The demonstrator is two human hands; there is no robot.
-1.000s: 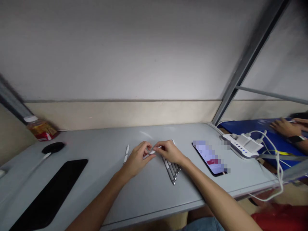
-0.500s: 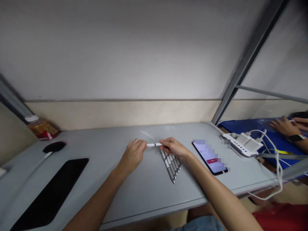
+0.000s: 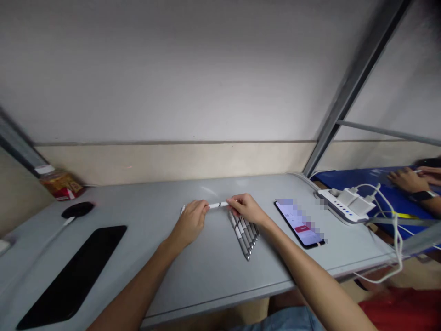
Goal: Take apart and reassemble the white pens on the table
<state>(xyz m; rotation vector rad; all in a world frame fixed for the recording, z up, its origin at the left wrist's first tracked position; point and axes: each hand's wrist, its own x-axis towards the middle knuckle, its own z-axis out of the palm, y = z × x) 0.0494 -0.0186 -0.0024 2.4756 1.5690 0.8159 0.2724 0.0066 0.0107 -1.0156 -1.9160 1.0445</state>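
A white pen (image 3: 217,205) with a dark band lies level between my two hands, just above the desk. My left hand (image 3: 191,222) closes its fingers on the pen's left end, and my right hand (image 3: 248,209) pinches the right end. Behind my left hand shows a small white tip (image 3: 182,209); whether it belongs to another pen I cannot tell. Below my right hand several white and grey pens (image 3: 244,239) lie side by side in a slanted row, their upper ends partly hidden by that hand.
A lit phone (image 3: 300,225) and a white power strip (image 3: 341,207) with cables are on the right of the grey desk (image 3: 206,285). On the left are a black mat (image 3: 72,280), a black round charger (image 3: 77,210) and a bottle (image 3: 60,183). Another person's hands (image 3: 409,179) work at a blue table.
The pen in my hands has tilted slightly, its right end higher, and my hands have shifted a little left. A white tip has come into sight behind my left hand.
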